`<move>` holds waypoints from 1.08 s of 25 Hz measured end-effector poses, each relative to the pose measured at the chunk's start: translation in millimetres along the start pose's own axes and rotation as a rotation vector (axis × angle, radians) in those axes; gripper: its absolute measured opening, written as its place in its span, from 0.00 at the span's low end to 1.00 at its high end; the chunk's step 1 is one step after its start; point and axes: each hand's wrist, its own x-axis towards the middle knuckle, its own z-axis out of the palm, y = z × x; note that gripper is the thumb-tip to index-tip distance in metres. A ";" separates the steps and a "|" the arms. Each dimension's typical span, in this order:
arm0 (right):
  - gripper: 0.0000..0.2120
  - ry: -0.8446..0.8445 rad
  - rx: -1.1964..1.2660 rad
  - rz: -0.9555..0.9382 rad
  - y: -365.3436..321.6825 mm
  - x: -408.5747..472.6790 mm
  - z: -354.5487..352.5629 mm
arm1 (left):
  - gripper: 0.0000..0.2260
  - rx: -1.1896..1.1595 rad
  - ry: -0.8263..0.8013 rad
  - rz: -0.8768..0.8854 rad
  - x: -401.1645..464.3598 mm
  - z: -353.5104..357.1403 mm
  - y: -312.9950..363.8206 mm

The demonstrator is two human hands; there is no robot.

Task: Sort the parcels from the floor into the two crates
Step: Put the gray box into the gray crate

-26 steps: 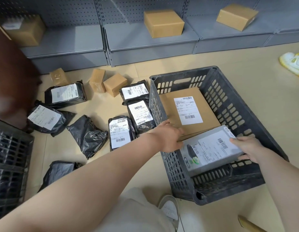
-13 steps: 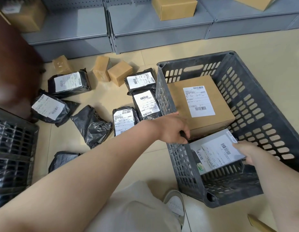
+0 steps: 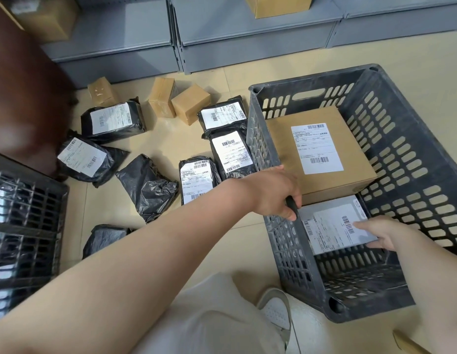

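I'm seating the grey box [image 3: 334, 226] in the crate [image 3: 406, 149]; right hand [image 3: 378, 233] pinches its edge; left hand [image 3: 276, 192] grips the rim; next, release and reach for a floor parcel [image 3: 196, 177].

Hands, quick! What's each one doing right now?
Left hand: fingers curled over the crate rim, gripping it.
Right hand: holding the grey box inside the crate, fingers on its near edge.
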 end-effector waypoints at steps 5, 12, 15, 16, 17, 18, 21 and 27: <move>0.21 -0.003 0.033 0.015 0.3 -0.1 -0.7 | 0.16 -0.012 0.008 -0.012 1.6 -0.3 1.4; 0.20 0.031 0.005 -0.008 3.1 -0.9 5.9 | 0.16 -0.066 0.049 -0.019 -1.2 4.5 -1.1; 0.26 0.098 -0.076 -0.030 1.5 -7.1 7.8 | 0.19 -0.107 0.102 -0.007 -6.4 14.0 0.1; 0.26 0.115 -0.098 -0.034 0.9 -8.1 8.6 | 0.21 -0.103 0.121 -0.006 -8.9 17.6 2.2; 0.26 0.140 -0.103 -0.039 -2.1 -10.2 9.3 | 0.23 -0.093 0.143 -0.011 -10.9 20.7 3.5; 0.25 0.159 -0.106 -0.050 -5.3 -13.3 9.7 | 0.24 -0.081 0.165 -0.021 -13.5 23.2 5.2; 0.23 0.240 -0.070 -0.071 -19.1 -26.0 8.4 | 0.25 -0.075 0.228 -0.060 -25.6 23.7 6.9; 0.28 0.711 0.083 -0.246 -87.4 -92.7 6.1 | 0.28 -0.102 0.295 -0.196 -58.3 17.1 -19.0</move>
